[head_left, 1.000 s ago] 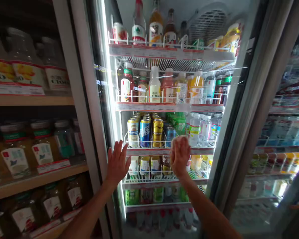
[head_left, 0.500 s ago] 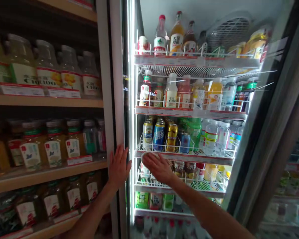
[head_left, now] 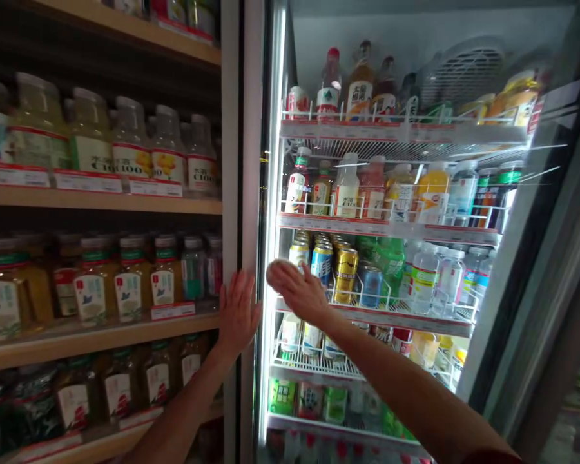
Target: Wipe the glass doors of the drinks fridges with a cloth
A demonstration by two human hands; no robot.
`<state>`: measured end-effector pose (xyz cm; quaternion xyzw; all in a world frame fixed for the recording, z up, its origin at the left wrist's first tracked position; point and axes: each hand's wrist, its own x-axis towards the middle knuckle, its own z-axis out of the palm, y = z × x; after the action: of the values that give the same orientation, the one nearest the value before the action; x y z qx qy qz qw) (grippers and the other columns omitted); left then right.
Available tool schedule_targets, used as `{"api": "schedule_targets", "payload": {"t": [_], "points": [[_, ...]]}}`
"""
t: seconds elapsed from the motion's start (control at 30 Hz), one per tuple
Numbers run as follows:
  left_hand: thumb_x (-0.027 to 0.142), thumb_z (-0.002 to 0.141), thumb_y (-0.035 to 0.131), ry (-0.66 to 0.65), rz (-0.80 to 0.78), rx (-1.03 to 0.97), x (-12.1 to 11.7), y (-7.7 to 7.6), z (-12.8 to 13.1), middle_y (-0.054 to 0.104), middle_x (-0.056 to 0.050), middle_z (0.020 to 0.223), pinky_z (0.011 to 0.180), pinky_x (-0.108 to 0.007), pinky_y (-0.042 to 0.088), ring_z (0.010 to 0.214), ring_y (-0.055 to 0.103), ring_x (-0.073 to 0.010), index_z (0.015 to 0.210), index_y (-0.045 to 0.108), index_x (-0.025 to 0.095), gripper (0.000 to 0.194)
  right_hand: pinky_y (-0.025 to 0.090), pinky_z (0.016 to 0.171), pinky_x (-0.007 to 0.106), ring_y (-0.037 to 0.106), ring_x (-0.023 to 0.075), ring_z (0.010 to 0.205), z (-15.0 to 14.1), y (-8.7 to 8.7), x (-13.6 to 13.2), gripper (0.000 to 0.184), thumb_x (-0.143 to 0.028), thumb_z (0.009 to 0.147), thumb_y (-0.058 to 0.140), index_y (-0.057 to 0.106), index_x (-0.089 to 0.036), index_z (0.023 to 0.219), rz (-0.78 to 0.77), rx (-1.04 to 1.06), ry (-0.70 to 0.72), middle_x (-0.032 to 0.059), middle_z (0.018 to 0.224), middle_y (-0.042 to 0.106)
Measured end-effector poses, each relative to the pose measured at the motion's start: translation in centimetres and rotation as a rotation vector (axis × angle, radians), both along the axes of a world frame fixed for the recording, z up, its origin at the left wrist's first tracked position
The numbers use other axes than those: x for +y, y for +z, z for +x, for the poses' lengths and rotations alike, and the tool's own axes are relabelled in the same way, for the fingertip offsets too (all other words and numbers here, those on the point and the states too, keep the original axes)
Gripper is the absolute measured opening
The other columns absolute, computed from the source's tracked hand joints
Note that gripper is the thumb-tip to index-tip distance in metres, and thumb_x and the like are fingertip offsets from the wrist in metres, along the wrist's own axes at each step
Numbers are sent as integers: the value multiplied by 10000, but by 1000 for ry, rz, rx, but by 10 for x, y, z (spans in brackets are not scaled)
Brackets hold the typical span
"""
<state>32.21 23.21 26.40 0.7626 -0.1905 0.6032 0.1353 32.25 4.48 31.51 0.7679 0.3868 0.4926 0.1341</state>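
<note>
My left hand lies flat with its fingers stretched against the upright grey frame beside the drinks fridge. My right hand is raised in front of the fridge's lit left edge, at the height of the can shelf. Its fingers are close together over a small pale pad, apparently a cloth, mostly hidden beneath them. Behind that hand stand a blue can and a gold can. Streaks of reflection on the right suggest a glass door between the hand and the shelves.
Wooden shelves with rows of juice bottles stand at the left. Inside the fridge, wire shelves carry bottles and cans. A round fan grille sits at the upper back. A dark door frame slants along the right.
My right hand has moved up relative to the shelves, from below the can shelf's edge to in front of the cans. The view has shifted left; my left hand stays on the frame.
</note>
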Motion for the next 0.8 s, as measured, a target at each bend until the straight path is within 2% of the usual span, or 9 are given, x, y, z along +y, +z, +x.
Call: {"api": "schedule_targets", "payload": {"t": [0.1, 0.2, 0.27, 0.4, 0.47, 0.57, 0.63, 0.73, 0.8], "points": [[277, 878, 438, 5, -34, -16, 8, 6, 0, 236, -144, 1489, 1119, -478, 164, 1392, 177, -251, 1433, 192, 181, 615, 58, 1147, 515, 149, 216, 1402, 6, 16, 10, 579, -152, 842, 443, 303, -248, 1396, 117, -21, -38, 30, 1491, 275], [280, 879, 435, 27, -44, -30, 19, 10, -1, 248, -145, 1485, 1120, -469, 160, 1388, 193, -247, 1428, 209, 184, 602, 79, 1165, 451, 185, 180, 1392, 8, 14, 12, 541, -170, 844, 442, 345, -225, 1373, -114, -47, 68, 12, 1479, 306], [283, 880, 432, 44, -38, -38, 23, 15, -2, 257, -145, 1482, 1120, -465, 160, 1387, 199, -246, 1425, 216, 182, 595, 74, 1166, 450, 199, 173, 1386, 11, 22, 14, 520, -170, 847, 431, 362, -225, 1360, -185, -80, 98, 1, 1474, 318], [292, 886, 416, 55, -41, -66, 21, 33, -2, 250, -151, 1484, 1118, -463, 165, 1391, 185, -245, 1421, 220, 169, 582, 51, 1130, 555, 160, 232, 1397, 20, 66, 21, 511, -173, 864, 407, 348, -253, 1365, 124, -122, -31, 23, 1496, 266], [291, 888, 410, 41, -52, -96, 16, 45, -3, 246, -153, 1485, 1118, -461, 166, 1391, 184, -242, 1419, 224, 168, 576, 60, 1126, 561, 142, 241, 1401, 20, 78, 21, 523, -182, 860, 422, 338, -260, 1370, 161, -107, -47, 26, 1503, 247], [294, 893, 391, 16, -69, -136, 8, 66, -2, 241, -145, 1489, 1118, -457, 166, 1390, 190, -235, 1415, 234, 177, 557, 75, 1151, 494, 164, 200, 1396, 15, 83, 15, 534, -181, 844, 449, 349, -272, 1361, -87, -72, 32, -2, 1494, 273], [305, 898, 377, -7, -75, -144, 2, 81, -1, 240, -141, 1490, 1121, -453, 162, 1393, 179, -230, 1410, 243, 178, 544, 74, 1154, 480, 183, 188, 1390, 13, 98, 9, 532, -181, 845, 451, 350, -281, 1357, -151, -87, 44, -6, 1488, 288], [325, 905, 355, -49, -86, -160, -9, 106, 0, 226, -137, 1496, 1127, -453, 144, 1400, 153, -223, 1410, 238, 175, 540, 63, 1132, 542, 163, 234, 1394, 12, 138, 4, 517, -197, 861, 440, 343, -268, 1364, 121, -139, -65, 28, 1497, 264], [337, 909, 342, -68, -100, -168, -16, 121, 1, 214, -135, 1500, 1129, -455, 135, 1402, 140, -221, 1410, 232, 171, 539, 71, 1122, 564, 145, 255, 1397, 9, 155, 2, 503, -211, 868, 439, 353, -257, 1361, 238, -149, -108, 40, 1500, 254]]}}
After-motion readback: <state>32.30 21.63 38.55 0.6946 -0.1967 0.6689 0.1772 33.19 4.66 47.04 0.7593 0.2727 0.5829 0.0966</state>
